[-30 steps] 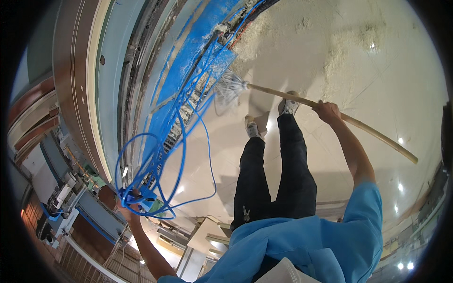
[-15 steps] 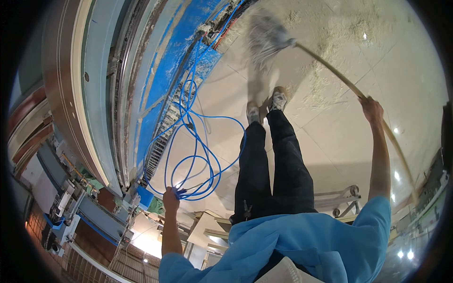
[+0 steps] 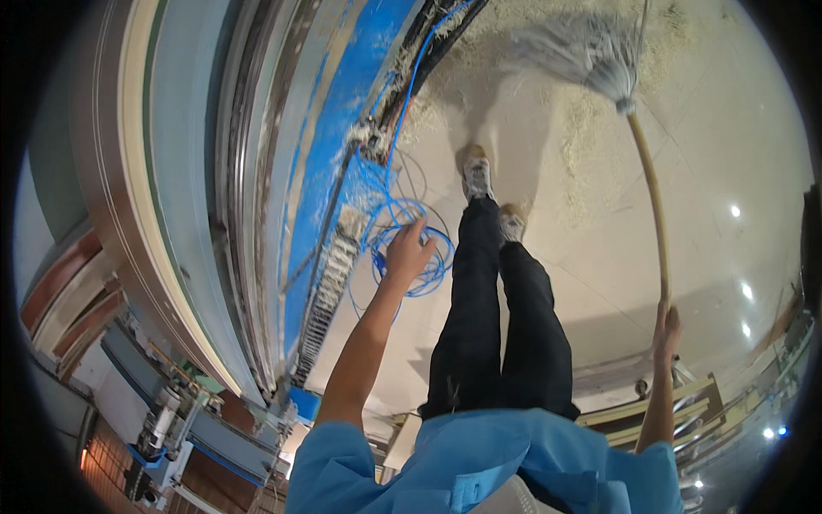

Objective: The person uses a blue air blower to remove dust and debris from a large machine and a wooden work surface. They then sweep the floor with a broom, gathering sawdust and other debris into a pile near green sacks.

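My left hand [image 3: 409, 255] reaches forward over a loose coil of blue hose [image 3: 441, 278] beside the machine, its fingers apart and seemingly off the hose, partly bent. The coil's loops show on both sides of the hand, and one length runs on up along the machine's edge. My right hand [image 3: 667, 330] is wrapped round the wooden handle of a mop [image 3: 655, 197], low down near its end. The mop's grey string head [image 3: 591, 51] lies on the floor at the far right, blurred at its left side.
A long blue and grey machine [image 3: 330, 128] fills the left side, with pale shavings caught along its edge. More shavings [image 3: 578, 154] are scattered over the light tiled floor [image 3: 591, 257]. Slatted racks [image 3: 693, 403] stand behind me at the lower right.
The hose coil has left my left hand and dropped beside the machine; that hand has moved forward and right. The mop head has swung right, and my right hand is lower in the view.
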`<state>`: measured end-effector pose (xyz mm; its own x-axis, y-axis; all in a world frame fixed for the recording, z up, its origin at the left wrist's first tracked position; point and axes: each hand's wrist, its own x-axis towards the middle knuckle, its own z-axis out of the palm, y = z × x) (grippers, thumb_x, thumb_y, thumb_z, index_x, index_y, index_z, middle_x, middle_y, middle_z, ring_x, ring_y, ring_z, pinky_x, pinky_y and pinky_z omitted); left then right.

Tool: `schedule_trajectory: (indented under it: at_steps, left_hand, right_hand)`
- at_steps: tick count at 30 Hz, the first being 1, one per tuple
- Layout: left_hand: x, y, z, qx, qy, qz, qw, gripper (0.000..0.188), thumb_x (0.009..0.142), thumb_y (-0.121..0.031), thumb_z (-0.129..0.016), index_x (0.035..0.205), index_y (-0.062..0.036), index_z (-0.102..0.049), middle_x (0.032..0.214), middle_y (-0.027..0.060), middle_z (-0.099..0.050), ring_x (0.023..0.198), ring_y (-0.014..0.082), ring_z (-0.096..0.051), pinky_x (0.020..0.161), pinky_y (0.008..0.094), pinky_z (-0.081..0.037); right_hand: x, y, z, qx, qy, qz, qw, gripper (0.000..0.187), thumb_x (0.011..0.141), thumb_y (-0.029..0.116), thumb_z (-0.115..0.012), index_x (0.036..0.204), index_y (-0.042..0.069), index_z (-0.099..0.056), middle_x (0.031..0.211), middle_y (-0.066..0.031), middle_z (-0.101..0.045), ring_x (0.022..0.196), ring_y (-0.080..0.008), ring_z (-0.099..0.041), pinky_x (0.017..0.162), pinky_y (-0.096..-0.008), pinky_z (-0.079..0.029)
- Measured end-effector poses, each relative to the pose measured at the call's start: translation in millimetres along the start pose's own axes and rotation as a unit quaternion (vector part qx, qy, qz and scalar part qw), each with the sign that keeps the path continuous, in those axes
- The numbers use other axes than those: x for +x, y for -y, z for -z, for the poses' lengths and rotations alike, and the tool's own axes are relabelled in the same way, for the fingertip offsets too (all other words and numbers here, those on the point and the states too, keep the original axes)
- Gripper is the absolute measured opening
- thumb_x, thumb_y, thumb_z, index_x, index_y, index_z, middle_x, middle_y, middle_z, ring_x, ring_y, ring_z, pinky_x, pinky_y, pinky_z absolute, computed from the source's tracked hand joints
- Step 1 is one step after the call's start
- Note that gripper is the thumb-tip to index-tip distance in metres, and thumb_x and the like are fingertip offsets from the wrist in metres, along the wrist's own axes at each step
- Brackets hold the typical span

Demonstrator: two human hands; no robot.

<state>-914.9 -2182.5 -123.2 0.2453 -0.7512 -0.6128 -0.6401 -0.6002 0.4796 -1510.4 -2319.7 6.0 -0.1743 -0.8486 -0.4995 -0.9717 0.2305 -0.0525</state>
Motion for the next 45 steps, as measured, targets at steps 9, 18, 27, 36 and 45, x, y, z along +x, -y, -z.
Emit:
schedule_trajectory:
  at_steps: [9,18,27,36,45]
  left_hand:
    - [431.8,-24.0,-27.3,0.17,-0.079,0.09,0.978,0.1,0.07,-0.044,-0.082,0.14,0.0081,-0.032,0.134,0.0284,-0.048,0.123,0.0414,-0.049,0.103,0.0475,-0.042]
    - [532.7,14.6,-57.8,0.302,-0.108,0.064,0.945,0.082,0.063,-0.039,-0.082,0.121,0.008,-0.048,0.112,0.0276,-0.063,0.108,0.0373,-0.062,0.094,0.0423,-0.049]
    - [547.9,46.1,-51.5,0.337,-0.208,0.035,0.917,0.084,0.061,-0.033,-0.08,0.13,0.0022,-0.047,0.115,0.0252,-0.057,0.112,0.0407,-0.055,0.099,0.0493,-0.043]
    - [539.1,41.1,-31.9,0.104,-0.055,0.006,0.993,0.067,0.064,-0.021,-0.079,0.118,0.0019,-0.047,0.095,0.0164,-0.063,0.081,0.0278,-0.065,0.072,0.0397,-0.053]
    - [437.2,-40.9,65.0,-0.158,0.099,0.101,0.977,0.063,0.069,-0.012,-0.077,0.124,0.001,-0.049,0.098,0.0126,-0.063,0.087,0.0246,-0.065,0.076,0.0396,-0.056]
  right_hand:
    - [-25.2,10.2,-131.7,0.095,0.168,-0.122,0.974,0.046,0.093,0.04,-0.064,0.079,-0.002,-0.049,0.061,-0.0124,-0.042,0.056,-0.0218,-0.039,0.052,-0.0399,-0.034]
    - [-30.3,-9.4,-212.8,0.148,0.293,-0.224,0.917,0.035,0.091,0.024,-0.067,0.105,-0.005,-0.056,0.074,-0.0113,-0.057,0.069,-0.0168,-0.048,0.063,-0.0355,-0.045]
    - [-34.3,-39.4,-215.9,0.269,0.191,-0.249,0.911,0.019,0.093,0.014,-0.063,0.098,-0.003,-0.059,0.073,0.0015,-0.052,0.069,-0.0073,-0.045,0.058,-0.0244,-0.038]
    - [18.8,-156.1,-149.8,0.129,0.169,-0.07,0.975,0.038,0.094,0.037,-0.062,0.099,-0.001,-0.058,0.078,-0.004,-0.054,0.07,-0.0129,-0.046,0.06,-0.028,-0.04]
    - [213.9,-74.0,-161.0,-0.094,0.26,0.227,0.934,0.035,0.085,0.031,-0.067,0.098,-0.001,-0.06,0.076,-0.0152,-0.058,0.071,-0.0376,-0.056,0.068,-0.0459,-0.042]
